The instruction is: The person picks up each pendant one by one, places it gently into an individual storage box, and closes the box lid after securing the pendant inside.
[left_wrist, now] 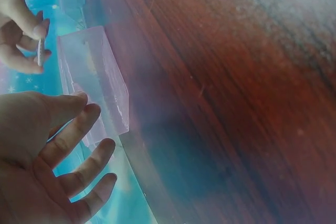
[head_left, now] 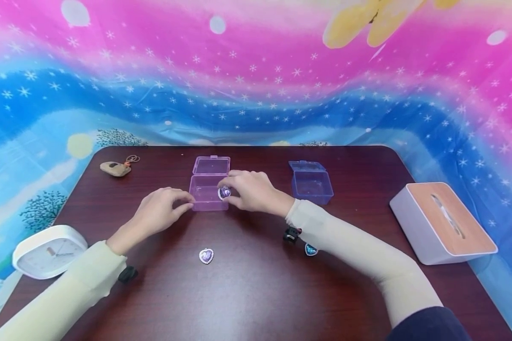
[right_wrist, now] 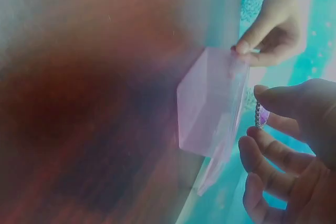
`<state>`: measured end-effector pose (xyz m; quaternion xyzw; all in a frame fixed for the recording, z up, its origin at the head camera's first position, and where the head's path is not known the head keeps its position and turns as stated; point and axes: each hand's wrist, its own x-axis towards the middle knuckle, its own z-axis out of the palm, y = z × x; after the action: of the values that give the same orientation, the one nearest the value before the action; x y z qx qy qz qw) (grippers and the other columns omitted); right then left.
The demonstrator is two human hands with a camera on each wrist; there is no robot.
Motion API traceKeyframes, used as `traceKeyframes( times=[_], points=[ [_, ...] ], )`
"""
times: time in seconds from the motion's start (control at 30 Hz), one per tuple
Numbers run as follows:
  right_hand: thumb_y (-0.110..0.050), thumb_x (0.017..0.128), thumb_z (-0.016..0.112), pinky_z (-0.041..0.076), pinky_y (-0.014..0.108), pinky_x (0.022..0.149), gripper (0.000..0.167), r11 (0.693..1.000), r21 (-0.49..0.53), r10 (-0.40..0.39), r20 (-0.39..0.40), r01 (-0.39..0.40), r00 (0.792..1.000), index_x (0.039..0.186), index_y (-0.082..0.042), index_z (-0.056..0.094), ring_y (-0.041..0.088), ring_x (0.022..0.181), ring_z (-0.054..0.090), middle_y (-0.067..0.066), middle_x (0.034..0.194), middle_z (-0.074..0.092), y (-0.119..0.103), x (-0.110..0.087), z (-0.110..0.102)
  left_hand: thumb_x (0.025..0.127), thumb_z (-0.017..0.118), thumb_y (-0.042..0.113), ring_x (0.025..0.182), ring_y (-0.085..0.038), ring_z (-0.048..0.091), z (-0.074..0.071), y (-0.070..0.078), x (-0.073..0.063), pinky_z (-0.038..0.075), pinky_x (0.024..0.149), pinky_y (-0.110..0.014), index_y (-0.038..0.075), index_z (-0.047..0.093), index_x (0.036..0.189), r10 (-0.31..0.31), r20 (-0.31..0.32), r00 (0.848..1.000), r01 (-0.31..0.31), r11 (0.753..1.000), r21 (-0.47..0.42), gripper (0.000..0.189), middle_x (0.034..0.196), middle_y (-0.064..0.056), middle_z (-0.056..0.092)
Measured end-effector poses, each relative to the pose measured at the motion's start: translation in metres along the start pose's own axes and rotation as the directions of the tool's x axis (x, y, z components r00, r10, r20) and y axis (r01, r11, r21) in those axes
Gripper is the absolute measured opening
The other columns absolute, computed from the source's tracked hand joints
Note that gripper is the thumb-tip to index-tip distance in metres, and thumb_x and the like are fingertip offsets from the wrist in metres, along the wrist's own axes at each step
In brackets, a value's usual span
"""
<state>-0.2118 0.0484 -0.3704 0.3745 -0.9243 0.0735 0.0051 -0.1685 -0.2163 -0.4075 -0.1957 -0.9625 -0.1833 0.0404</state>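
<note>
A clear pink plastic box (head_left: pixel 208 205) stands on the table with its lid (head_left: pixel 212 166) tipped back. At the box's left side, my left hand (head_left: pixel 160 210) pinches the rim near the front corner between thumb and index finger; the other fingers are loosely spread in the left wrist view. Over the box's right side, my right hand (head_left: pixel 256 192) holds a purple heart-shaped gem (head_left: pixel 224 192) by its edges, above the rim. Its beaded border shows edge-on in the right wrist view. Another purple heart gem (head_left: pixel 206 255) lies on the table in front of the box.
To the right stands a blue plastic box (head_left: pixel 312 184), lid raised. A blue heart gem (head_left: pixel 311 249) is partly hidden under the right sleeve. A tissue box (head_left: pixel 443 222) is at the right edge, a white clock (head_left: pixel 50 251) at left, and a wooden pendant (head_left: pixel 116 168) far left.
</note>
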Motion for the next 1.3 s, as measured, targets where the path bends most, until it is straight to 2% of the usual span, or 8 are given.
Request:
traceKeyframes(
  times=[0.1, 0.27, 0.57, 0.87, 1.13, 1.3],
  points=[
    [-0.041, 0.096, 0.072, 0.055, 0.033, 0.064, 0.035, 1.0, 0.004, -0.002, 0.009, 0.001, 1.0, 0.129, -0.031, 0.07, 0.01, 0.095, 0.069, -0.008, 0.124, 0.071, 0.003, 0.009, 0.001, 0.095, 0.073, 0.02, 0.103, -0.031, 0.073, 0.0, 0.0, 0.0, 0.056, 0.087, -0.053, 0.018, 0.08, 0.105, -0.001, 0.001, 1.0, 0.001, 1.0, -0.001, 0.012, 0.106, -0.004, 0.08],
    [-0.039, 0.095, 0.073, 0.053, 0.031, 0.066, 0.036, 0.999, 0.036, 0.015, 0.028, -0.016, 0.999, 0.13, -0.03, 0.07, 0.009, 0.091, 0.065, -0.007, 0.118, 0.071, 0.006, 0.02, 0.003, 0.095, 0.073, 0.02, 0.101, -0.031, 0.073, 0.0, 0.0, 0.0, 0.056, 0.086, -0.053, 0.018, 0.08, 0.105, 0.001, 0.002, 1.0, -0.001, 1.0, 0.0, 0.012, 0.104, -0.003, 0.08],
    [-0.04, 0.095, 0.073, 0.055, 0.036, 0.074, 0.036, 0.997, 0.057, 0.05, 0.092, -0.055, 0.995, 0.129, -0.029, 0.071, 0.011, 0.095, 0.064, -0.005, 0.114, 0.072, 0.009, 0.035, 0.01, 0.095, 0.074, 0.022, 0.101, -0.031, 0.074, 0.0, 0.0, 0.001, 0.056, 0.086, -0.053, 0.018, 0.08, 0.105, 0.007, 0.005, 1.0, -0.007, 1.0, 0.003, 0.012, 0.104, -0.003, 0.08],
    [-0.041, 0.093, 0.075, 0.055, 0.037, 0.076, 0.035, 0.995, 0.072, 0.054, 0.13, -0.064, 0.99, 0.126, -0.028, 0.073, 0.011, 0.095, 0.065, -0.007, 0.117, 0.074, 0.007, 0.046, 0.012, 0.095, 0.073, 0.021, 0.103, -0.032, 0.073, 0.0, -0.001, 0.001, 0.056, 0.088, -0.054, 0.017, 0.08, 0.106, 0.005, 0.014, 1.0, -0.005, 1.0, 0.002, 0.013, 0.106, -0.004, 0.08],
    [-0.046, 0.09, 0.078, 0.053, 0.037, 0.073, 0.032, 0.991, 0.102, 0.077, 0.128, -0.09, 0.989, 0.118, -0.03, 0.076, 0.011, 0.089, 0.064, -0.009, 0.104, 0.075, 0.008, 0.052, 0.019, 0.095, 0.073, 0.021, 0.103, -0.031, 0.073, 0.001, -0.001, 0.0, 0.056, 0.087, -0.054, 0.018, 0.08, 0.106, 0.001, 0.01, 1.0, -0.001, 1.0, -0.004, 0.013, 0.106, -0.004, 0.08],
    [-0.046, 0.088, 0.079, 0.052, 0.037, 0.072, 0.031, 0.991, 0.093, 0.082, 0.123, -0.094, 0.989, 0.116, -0.031, 0.077, 0.011, 0.089, 0.063, -0.01, 0.102, 0.074, 0.009, 0.055, 0.022, 0.095, 0.074, 0.021, 0.102, -0.031, 0.074, 0.001, -0.001, 0.001, 0.056, 0.086, -0.053, 0.018, 0.08, 0.106, 0.003, 0.002, 1.0, -0.003, 1.0, -0.009, 0.013, 0.107, -0.005, 0.08]
  ],
)
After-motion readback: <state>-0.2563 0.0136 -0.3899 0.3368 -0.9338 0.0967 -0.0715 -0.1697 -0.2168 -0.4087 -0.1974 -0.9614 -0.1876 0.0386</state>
